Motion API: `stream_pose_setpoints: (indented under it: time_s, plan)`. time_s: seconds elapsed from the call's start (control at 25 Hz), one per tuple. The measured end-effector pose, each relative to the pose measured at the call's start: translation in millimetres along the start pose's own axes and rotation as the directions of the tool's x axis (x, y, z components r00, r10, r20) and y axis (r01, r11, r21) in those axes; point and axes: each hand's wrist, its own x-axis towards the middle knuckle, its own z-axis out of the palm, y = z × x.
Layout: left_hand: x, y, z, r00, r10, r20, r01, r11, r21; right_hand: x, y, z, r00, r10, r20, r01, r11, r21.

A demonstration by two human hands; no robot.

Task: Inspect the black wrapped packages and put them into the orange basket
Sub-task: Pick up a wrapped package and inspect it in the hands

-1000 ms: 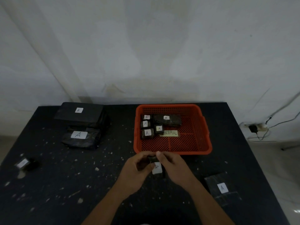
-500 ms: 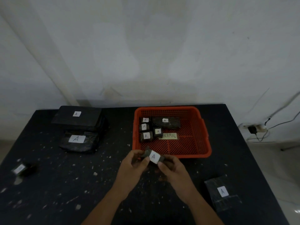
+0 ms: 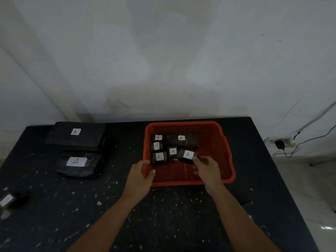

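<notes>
It's dim; soft, flat light washes the wall (image 3: 163, 51), leaving a shadow band behind the far edge of the table (image 3: 163, 224). Lines bow toward the corners, the table's left edge smears soft, and a small glare glints on the floor (image 3: 327, 227).

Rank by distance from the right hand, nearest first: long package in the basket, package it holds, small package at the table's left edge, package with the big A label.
1. held package, pinched by the right hand over the orange basket.
2. long package, at the basket's back.
3. big-label package, left of the basket.
4. small package, far left edge.
</notes>
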Motion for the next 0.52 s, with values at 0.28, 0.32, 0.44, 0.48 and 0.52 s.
stream_pose_setpoints:
  time_s: [0.28, 0.32, 0.44, 0.48, 0.52]
  plan:
    - [15.0, -22.9, 7.3, 0.996, -0.028, 0.079, 0.023, 0.997, 0.071, 78.2, 15.5, 19.0, 0.994, 0.100, -0.048, -0.107, 0.979, -0.175]
    - [15.4, -23.6, 7.3, 0.993, -0.027, 0.112, 0.021, 0.998, 0.053, 84.1, 17.8, 21.5, 0.994, 0.094, -0.049, -0.102, 0.978, -0.183]
    - [18.9, -23.9, 6.2, 0.986, -0.021, 0.167, 0.018, 1.000, 0.019, 97.2, 25.0, 28.1, 0.993, 0.094, -0.068, -0.107, 0.972, -0.211]
    - [20.2, -24.3, 5.9, 0.986, -0.018, 0.167, 0.017, 1.000, 0.010, 99.7, 27.0, 29.8, 0.993, 0.090, -0.074, -0.105, 0.969, -0.222]
    - [20.9, -24.0, 5.4, 0.985, -0.019, 0.172, 0.019, 1.000, 0.001, 101.2, 29.2, 31.4, 0.993, 0.084, -0.078, -0.101, 0.966, -0.238]
